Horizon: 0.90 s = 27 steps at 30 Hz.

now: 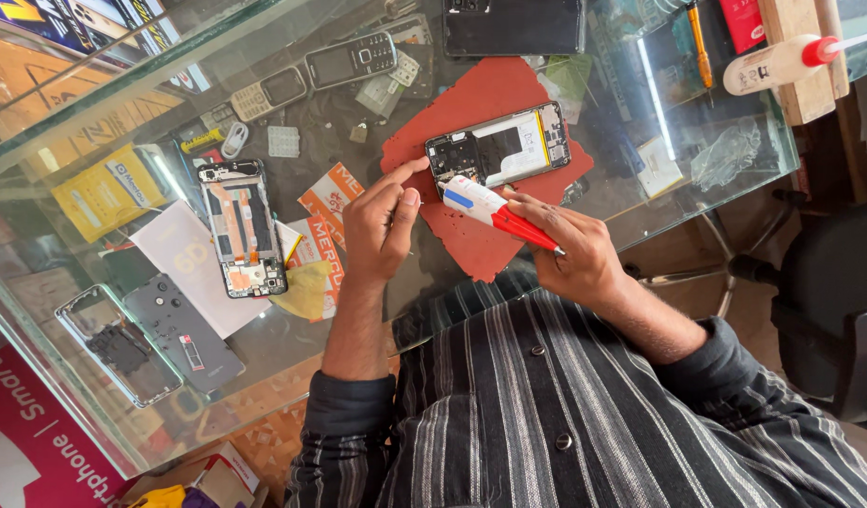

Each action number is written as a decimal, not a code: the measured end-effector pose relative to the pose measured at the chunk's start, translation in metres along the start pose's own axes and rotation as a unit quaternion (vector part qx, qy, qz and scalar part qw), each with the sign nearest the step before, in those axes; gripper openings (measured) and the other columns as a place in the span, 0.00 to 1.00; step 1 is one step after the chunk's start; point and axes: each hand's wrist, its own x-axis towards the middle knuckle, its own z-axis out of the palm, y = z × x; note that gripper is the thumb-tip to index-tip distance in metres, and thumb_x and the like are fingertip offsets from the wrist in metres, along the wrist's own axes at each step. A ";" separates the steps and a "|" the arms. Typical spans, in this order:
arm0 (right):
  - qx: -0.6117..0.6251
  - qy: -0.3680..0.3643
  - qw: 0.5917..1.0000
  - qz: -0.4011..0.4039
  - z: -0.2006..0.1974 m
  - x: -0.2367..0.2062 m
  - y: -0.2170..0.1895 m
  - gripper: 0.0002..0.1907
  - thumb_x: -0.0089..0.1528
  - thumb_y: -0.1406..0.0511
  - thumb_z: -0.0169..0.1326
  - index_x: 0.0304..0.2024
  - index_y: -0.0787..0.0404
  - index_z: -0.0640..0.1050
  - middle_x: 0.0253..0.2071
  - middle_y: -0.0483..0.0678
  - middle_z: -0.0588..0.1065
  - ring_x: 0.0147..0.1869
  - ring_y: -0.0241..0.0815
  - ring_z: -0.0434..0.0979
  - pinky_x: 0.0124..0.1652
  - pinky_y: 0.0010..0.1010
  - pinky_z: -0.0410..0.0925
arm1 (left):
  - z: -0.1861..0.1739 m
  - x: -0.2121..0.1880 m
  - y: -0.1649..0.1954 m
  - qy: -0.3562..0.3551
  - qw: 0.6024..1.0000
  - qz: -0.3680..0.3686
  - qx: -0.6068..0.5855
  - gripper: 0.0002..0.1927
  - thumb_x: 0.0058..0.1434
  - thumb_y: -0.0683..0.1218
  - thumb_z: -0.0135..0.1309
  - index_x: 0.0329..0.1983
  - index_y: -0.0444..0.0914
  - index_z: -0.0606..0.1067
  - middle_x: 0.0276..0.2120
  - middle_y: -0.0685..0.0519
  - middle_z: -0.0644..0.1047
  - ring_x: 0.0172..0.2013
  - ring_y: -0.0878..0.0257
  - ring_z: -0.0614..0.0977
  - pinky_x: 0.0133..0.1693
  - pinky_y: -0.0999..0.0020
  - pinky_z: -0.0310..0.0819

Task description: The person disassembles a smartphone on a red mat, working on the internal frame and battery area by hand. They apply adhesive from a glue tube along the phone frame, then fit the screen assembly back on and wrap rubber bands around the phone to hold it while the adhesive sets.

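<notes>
Seen from above, an opened phone (498,147) with its back removed lies on a red mat (471,122) at upper centre of the frame, on a cluttered glass counter (697,188). The left hand (382,226) pinches the phone's left end with its fingertips; the right hand (570,245) grasps a white tube with a red cap (495,212), held just below the phone. Squeezing too hard could likely spill onto the exposed circuitry. The phone shows a dark board, pale battery area and yellow strip.
</notes>
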 end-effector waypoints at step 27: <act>-0.029 0.000 1.000 -0.011 0.003 0.017 -0.006 0.29 0.53 0.82 0.54 0.58 0.68 0.74 0.60 0.59 0.76 0.59 0.59 0.81 0.55 0.41 0.75 | 0.001 0.001 0.001 0.004 1.000 0.000 0.009 0.18 0.70 0.48 0.51 0.26 0.32 0.72 0.54 0.45 0.82 0.22 0.66 0.74 0.28 0.69 0.67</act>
